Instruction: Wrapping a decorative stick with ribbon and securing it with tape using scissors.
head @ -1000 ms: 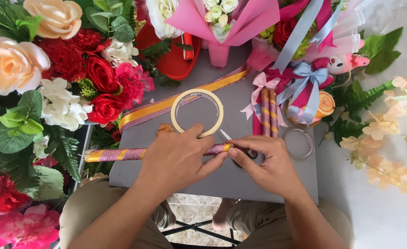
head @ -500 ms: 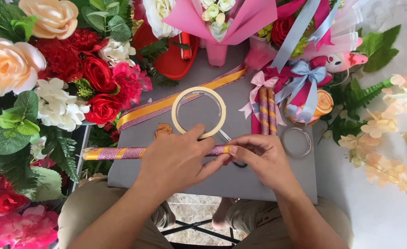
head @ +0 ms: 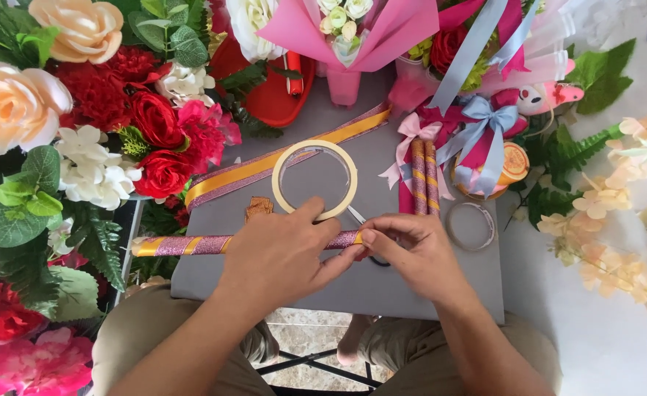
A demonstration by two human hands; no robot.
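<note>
A long stick wrapped in pink glitter and yellow ribbon [head: 191, 244] lies across a grey board [head: 316, 286] on my lap. My left hand [head: 279, 257] covers its middle and grips it. At the stick's right end, the fingertips of my right hand [head: 411, 253] pinch the ribbon wrap. A cream roll of tape [head: 314, 180] lies flat just beyond my left hand. Scissors [head: 364, 224] lie mostly hidden under my hands.
Two finished wrapped sticks with a pink bow [head: 422, 176] lie to the right, near a clear tape ring [head: 470, 226]. A yellow and pink ribbon strip [head: 265, 167] crosses the board. Artificial flowers [head: 81, 132] crowd the left; wrapped bouquets [head: 353, 29] stand behind.
Both hands have shifted slightly along the stick, the right fingers working at its end. The stick has stayed in place on the board.
</note>
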